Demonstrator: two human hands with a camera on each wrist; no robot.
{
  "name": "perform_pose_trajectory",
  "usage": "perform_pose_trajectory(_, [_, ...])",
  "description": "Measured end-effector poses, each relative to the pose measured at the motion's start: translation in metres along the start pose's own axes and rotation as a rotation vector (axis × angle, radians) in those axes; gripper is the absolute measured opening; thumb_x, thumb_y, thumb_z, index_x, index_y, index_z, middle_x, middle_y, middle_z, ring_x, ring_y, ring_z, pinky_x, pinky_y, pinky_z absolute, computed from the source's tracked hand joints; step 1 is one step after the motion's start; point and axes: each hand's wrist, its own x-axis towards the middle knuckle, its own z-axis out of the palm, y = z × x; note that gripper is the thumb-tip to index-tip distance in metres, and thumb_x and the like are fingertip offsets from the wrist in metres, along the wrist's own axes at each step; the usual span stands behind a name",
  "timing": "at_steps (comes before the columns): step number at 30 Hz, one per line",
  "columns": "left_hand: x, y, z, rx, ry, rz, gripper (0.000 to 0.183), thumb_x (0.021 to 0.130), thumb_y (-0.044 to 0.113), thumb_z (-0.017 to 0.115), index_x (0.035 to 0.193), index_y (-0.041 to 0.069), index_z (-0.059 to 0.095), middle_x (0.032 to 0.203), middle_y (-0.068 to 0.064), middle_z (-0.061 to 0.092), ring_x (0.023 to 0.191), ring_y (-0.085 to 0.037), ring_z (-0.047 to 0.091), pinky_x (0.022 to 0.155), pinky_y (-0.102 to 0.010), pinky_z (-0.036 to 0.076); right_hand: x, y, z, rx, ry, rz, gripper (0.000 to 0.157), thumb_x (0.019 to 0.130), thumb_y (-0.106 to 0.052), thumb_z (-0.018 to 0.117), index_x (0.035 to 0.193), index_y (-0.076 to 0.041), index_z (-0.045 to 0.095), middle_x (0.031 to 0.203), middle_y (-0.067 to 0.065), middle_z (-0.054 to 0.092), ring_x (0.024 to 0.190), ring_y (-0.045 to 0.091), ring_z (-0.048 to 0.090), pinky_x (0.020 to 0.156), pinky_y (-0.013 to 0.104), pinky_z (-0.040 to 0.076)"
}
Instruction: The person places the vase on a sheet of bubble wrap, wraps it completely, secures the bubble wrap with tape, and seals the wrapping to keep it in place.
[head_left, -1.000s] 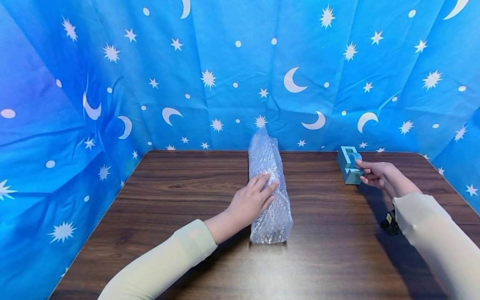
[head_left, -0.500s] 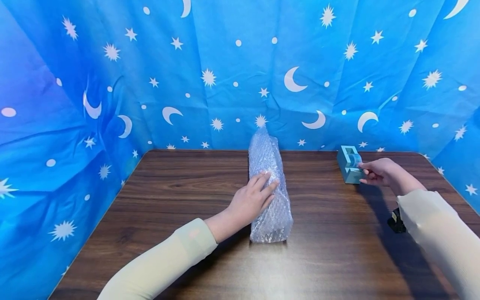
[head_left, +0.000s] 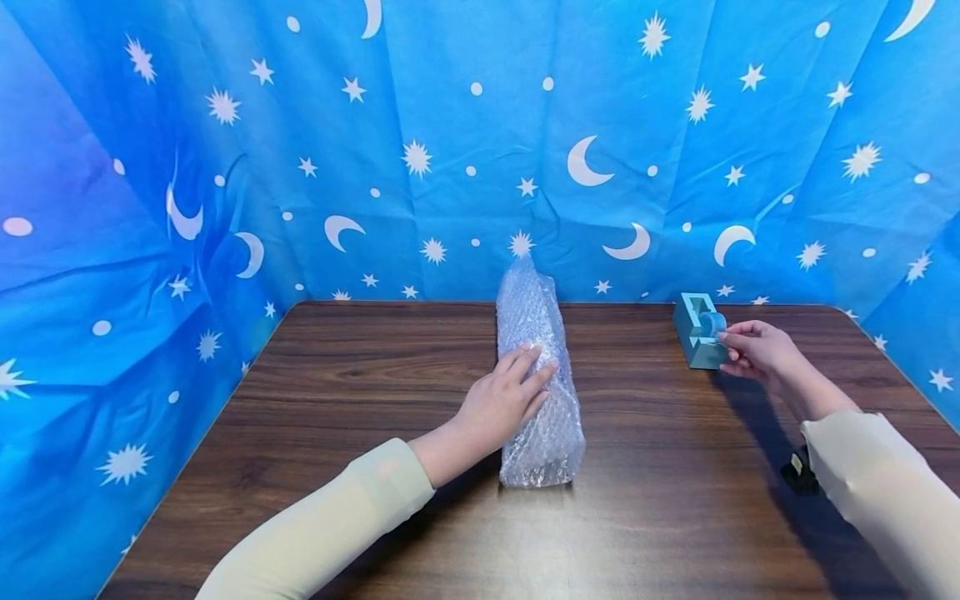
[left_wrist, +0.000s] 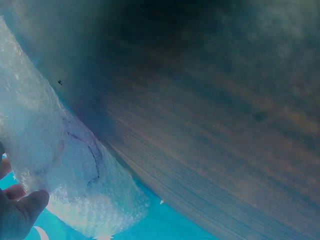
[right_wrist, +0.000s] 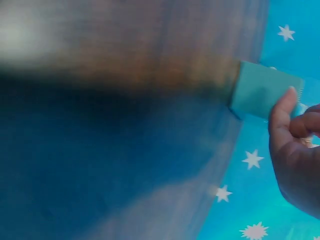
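A long bundle in clear bubble wrap [head_left: 543, 450] lies lengthwise at the middle of the table; what is inside cannot be made out. My left hand [head_left: 487, 408] rests on top of it, fingers fairly straight. In the left wrist view, my thumb [left_wrist: 34, 204] lies against the wrapped bundle [left_wrist: 50, 135]. At the back right stands a teal tape dispenser [head_left: 705, 358] with a roll of blue-looking tape [head_left: 711, 322]. Thumb and forefinger of my right hand [head_left: 768, 354] pinch the tape at the dispenser's front. The right wrist view has the dispenser [right_wrist: 257, 90] beside my curled fingers.
The dark wood-grain table [head_left: 360, 375] reaches back to a blue curtain [head_left: 450, 125] with white stars and moons. A small black device [head_left: 798, 471] hangs under the right sleeve.
My right hand has made small moves at the front of the tape roll, with the forearm shifting slightly right. The left hand, the wrapped bundle and the dispenser have stayed in place.
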Motion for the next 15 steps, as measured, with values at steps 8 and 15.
perform_pose_trajectory(8, [0.000, 0.000, 0.000, 0.005, -0.005, 0.002, 0.039, 0.102, 0.029, 0.062, 0.140, 0.017, 0.063, 0.144, -0.015, 0.060, 0.132, -0.030, 0.060, 0.075, -0.032, 0.064, 0.001, 0.020, -0.003, 0.013, -0.002, -0.093, 0.005, 0.106, -0.031, 0.054, 0.105, -0.034, 0.058, 0.071, -0.013, 0.055, 0.065, 0.003, 0.056, 0.073, 0.017, 0.061])
perform_pose_trajectory(15, [0.001, -0.001, 0.001, 0.007, 0.003, 0.005, 0.039, 0.102, 0.027, 0.064, 0.139, 0.016, 0.064, 0.144, -0.015, 0.060, 0.131, -0.030, 0.060, 0.079, -0.032, 0.064, 0.004, 0.022, -0.011, -0.086, -0.069, -0.099, 0.009, 0.106, -0.033, 0.056, 0.106, -0.041, 0.058, 0.073, -0.014, 0.059, 0.068, 0.004, 0.059, 0.077, 0.015, 0.060])
